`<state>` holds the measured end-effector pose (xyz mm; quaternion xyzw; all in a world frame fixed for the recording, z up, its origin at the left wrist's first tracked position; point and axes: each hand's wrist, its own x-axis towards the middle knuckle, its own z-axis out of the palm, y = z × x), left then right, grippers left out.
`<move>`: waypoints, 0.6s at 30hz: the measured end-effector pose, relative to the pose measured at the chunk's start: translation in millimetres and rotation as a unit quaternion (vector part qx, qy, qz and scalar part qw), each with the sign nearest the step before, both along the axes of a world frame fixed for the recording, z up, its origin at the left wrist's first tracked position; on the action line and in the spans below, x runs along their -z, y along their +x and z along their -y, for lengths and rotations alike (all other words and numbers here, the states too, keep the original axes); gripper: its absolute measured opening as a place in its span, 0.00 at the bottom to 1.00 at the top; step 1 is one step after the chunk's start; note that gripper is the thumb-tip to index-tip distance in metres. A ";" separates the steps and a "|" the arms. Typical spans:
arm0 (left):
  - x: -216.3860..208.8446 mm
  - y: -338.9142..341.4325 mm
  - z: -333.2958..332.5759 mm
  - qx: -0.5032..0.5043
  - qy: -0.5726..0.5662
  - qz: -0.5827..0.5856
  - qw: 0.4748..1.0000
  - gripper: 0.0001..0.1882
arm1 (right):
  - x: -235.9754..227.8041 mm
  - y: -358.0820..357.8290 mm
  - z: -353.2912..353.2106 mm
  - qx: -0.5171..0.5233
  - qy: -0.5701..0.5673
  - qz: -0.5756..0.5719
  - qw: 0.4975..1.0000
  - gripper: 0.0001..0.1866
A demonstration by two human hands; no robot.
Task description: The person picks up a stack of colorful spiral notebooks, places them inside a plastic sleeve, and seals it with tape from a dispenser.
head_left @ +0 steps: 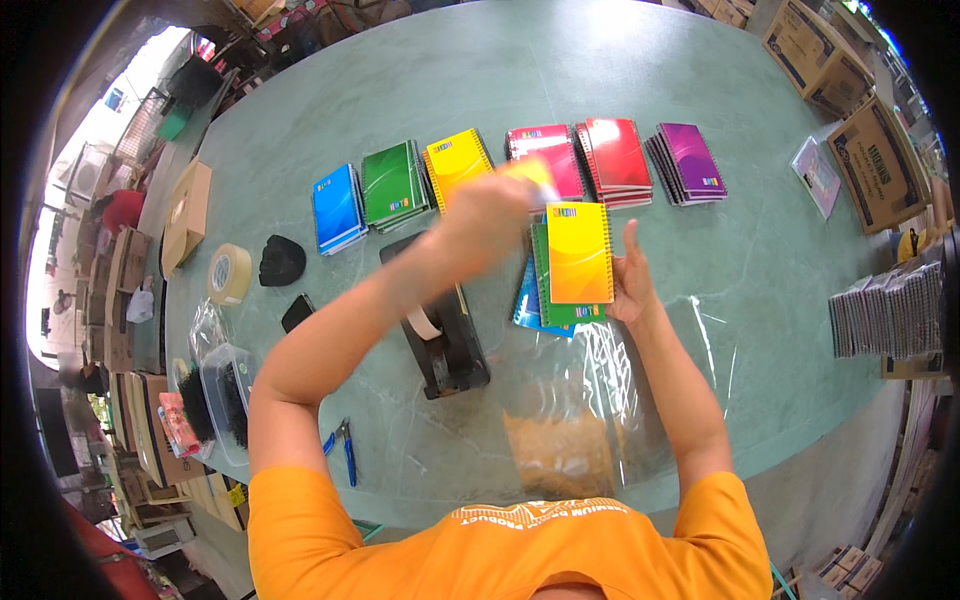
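Observation:
My right hand (631, 283) holds a fanned set of spiral notebooks by its right side, thumb up and fingers hidden behind. A yellow notebook (580, 255) lies on top, over a green notebook (577, 313) and a blue notebook (526, 308). Just above and left of them, my left hand (488, 225) is closed and smeared by motion. From it sticks out a blurred yellow-orange thing (532, 178), too smeared to name. Beyond, spiral notebooks stand in piles: blue (338, 207), green (390, 183), yellow (457, 160), pink (545, 155), red (615, 158) and purple (692, 160).
A black tape dispenser (455, 350) sits below my left forearm. Clear plastic sleeves (590, 400) lie near me. Blue-handled pliers (347, 455), a tape roll (230, 274) and a plastic bin (224, 400) are left. Stacked notebooks (885, 312) and cartons (878, 165) line the right.

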<state>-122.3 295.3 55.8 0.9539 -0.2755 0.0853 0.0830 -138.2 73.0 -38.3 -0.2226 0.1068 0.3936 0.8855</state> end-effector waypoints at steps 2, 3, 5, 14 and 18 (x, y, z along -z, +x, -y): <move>0.2 -21.1 44.4 0.148 0.021 -0.144 0.978 0.07 | 8.3 -2.6 7.9 0.019 0.018 0.010 1.000 0.25; -7.3 -16.2 60.4 0.135 0.010 -0.200 0.970 0.07 | 19.2 -2.0 14.0 0.022 -0.004 0.045 0.999 0.25; -1.1 12.0 65.3 0.093 -0.035 -0.160 0.982 0.08 | 21.5 -3.5 24.0 0.018 -0.073 0.068 0.995 0.24; 39.5 75.9 32.2 -0.034 0.087 -0.052 0.994 0.07 | 10.1 -12.2 85.7 0.070 -0.154 0.069 0.983 0.24; 20.6 18.4 87.9 0.137 -0.050 0.015 0.989 0.07 | -0.1 -4.7 93.8 0.070 0.006 -0.008 0.997 0.28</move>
